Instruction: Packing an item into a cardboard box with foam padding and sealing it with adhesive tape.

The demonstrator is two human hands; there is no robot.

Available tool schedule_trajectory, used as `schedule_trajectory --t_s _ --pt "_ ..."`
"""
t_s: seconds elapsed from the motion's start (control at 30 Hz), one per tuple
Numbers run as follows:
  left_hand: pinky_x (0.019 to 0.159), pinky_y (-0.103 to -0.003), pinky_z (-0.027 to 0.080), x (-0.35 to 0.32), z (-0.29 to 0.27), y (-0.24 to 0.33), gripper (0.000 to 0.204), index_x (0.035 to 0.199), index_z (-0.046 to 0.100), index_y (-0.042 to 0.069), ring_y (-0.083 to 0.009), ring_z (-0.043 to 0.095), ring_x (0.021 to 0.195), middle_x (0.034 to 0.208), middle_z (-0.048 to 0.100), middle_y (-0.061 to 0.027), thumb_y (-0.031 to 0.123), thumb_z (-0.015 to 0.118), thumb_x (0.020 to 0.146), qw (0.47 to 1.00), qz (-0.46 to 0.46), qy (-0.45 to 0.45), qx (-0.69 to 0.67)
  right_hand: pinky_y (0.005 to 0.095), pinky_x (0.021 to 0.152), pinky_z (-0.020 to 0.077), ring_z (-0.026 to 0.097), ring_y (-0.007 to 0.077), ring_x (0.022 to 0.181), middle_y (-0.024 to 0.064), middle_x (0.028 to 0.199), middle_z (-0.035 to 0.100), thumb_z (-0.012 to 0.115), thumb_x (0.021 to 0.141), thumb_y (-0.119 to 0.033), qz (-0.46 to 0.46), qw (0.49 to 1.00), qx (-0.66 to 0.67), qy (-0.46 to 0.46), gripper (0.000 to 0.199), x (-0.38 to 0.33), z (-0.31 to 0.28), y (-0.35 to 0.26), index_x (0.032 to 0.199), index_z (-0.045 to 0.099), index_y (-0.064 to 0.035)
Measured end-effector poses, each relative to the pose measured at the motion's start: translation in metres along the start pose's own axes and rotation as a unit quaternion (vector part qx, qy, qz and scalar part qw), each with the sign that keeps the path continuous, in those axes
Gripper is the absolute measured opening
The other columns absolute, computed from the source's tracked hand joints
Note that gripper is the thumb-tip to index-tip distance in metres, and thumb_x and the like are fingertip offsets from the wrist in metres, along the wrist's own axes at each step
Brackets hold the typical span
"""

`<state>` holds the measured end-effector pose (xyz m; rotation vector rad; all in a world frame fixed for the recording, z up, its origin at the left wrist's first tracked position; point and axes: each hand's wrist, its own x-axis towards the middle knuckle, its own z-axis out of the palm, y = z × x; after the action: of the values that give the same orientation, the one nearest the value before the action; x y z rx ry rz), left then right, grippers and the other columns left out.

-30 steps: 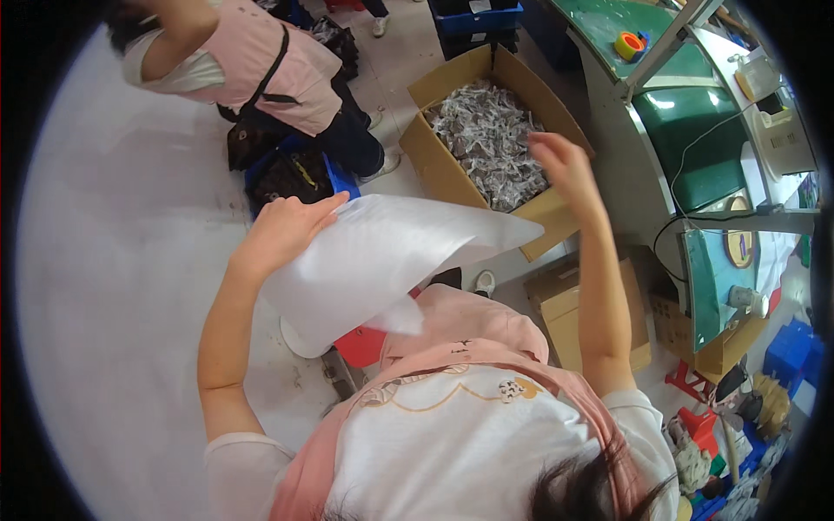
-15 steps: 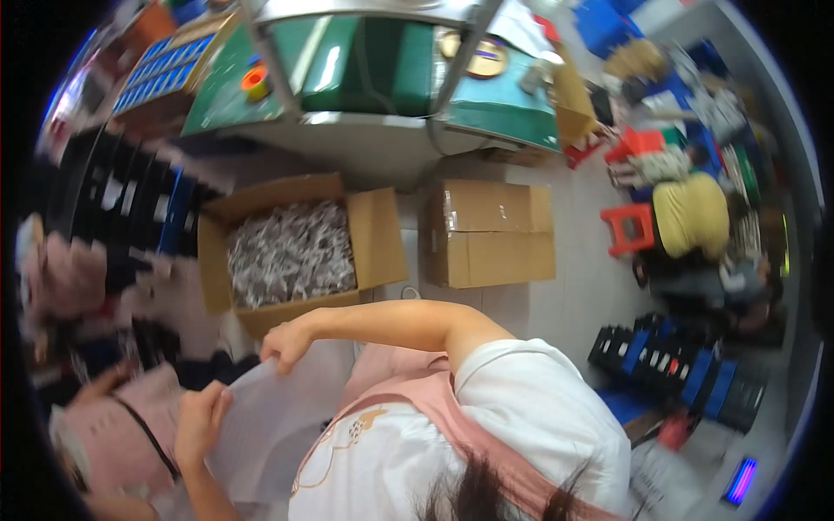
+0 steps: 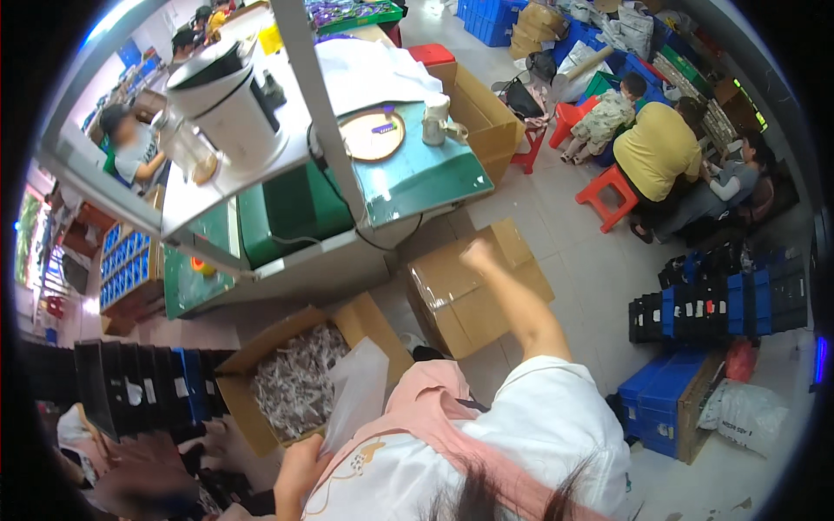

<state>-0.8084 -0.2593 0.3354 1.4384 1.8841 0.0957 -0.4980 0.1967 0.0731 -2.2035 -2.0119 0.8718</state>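
The left hand [image 3: 300, 464] pinches the lower edge of a translucent white plastic bag [image 3: 356, 395], which stands up over the open brown cardboard box [image 3: 252, 417] of small grey packets [image 3: 295, 382] (on the floor, just in front of the person). The right hand [image 3: 478, 254], clenched into a loose fist holding nothing visible, is raised over the taped brown cardboard box [image 3: 452, 300] beside the green-topped counter [image 3: 417, 178].

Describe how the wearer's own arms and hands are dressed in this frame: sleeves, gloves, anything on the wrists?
Both hands are bare, without gloves. The right hand ends a forearm bare up to a short white sleeve. A pink apron with a strap lies over the white shirt. The left hand shows no sleeve. No watch or wristband is visible.
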Motion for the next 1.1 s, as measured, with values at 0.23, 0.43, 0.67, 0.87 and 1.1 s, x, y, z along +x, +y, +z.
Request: schedule_trajectory --t_s 0.23,0.43,0.67,0.87,1.1 --pt "0.062 -0.048 0.045 0.065 -0.007 0.027 0.021 0.1 0.053 0.006 -0.0431 0.06 0.072 0.071 0.059 -0.0257 0.018 0.049 0.083 0.998 -0.055 -0.001 0.032 0.0362 0.04 0.0448 0.055 0.0218 0.045 0.0135 0.073 0.062 0.045 0.074 -0.005 0.06 0.987 0.142 0.041 0.066 0.121 -0.173 -0.033 0.138 0.035 -0.0216" --pt "0.063 -0.042 0.048 0.081 -0.026 0.053 0.022 0.098 0.064 0.012 -0.0357 0.063 0.072 0.074 0.062 -0.0194 0.021 0.057 0.078 0.989 -0.05 0.113 -0.082 0.0328 0.053 0.0502 0.06 0.0187 0.056 0.0098 0.068 0.062 0.044 0.077 -0.003 -0.187 0.899 0.042 -0.393 0.042 0.067 -0.153 -0.153 0.117 0.059 -0.0066" --pt "0.055 -0.04 0.049 0.099 -0.043 0.079 0.026 0.104 0.065 0.021 -0.0306 0.06 0.058 0.065 0.061 -0.0126 0.021 0.06 0.079 0.986 -0.046 0.152 -0.053 0.0449 0.103 0.0299 0.041 0.0328 0.121 0.0189 0.113 0.056 0.051 0.064 -0.001 -0.699 0.545 0.079 -0.457 0.048 -0.161 -0.026 -0.263 0.111 0.056 -0.0043" --pt "0.052 -0.039 0.048 0.072 -0.031 0.074 0.027 0.104 0.064 0.022 -0.0293 0.059 0.056 0.062 0.059 -0.0107 0.017 0.062 0.077 0.981 -0.056 0.153 -0.11 0.062 0.103 0.0195 0.041 0.0305 0.123 0.0126 0.117 0.057 0.059 0.061 -0.01 -0.679 0.348 -0.226 -0.605 0.043 -0.212 0.011 -0.282 0.103 0.061 -0.0074" --pt "0.059 -0.045 0.048 0.03 -0.024 0.027 0.016 0.086 0.065 0.008 -0.0348 0.061 0.066 0.069 0.062 -0.0167 0.015 0.065 0.071 0.963 -0.23 0.13 -0.05 0.0671 0.095 0.0269 0.05 0.031 0.108 0.0127 0.1 0.058 0.063 0.065 -0.024 -0.704 0.38 -0.402 -0.445 0.03 -0.152 0.073 -0.265 0.092 0.066 -0.0121"
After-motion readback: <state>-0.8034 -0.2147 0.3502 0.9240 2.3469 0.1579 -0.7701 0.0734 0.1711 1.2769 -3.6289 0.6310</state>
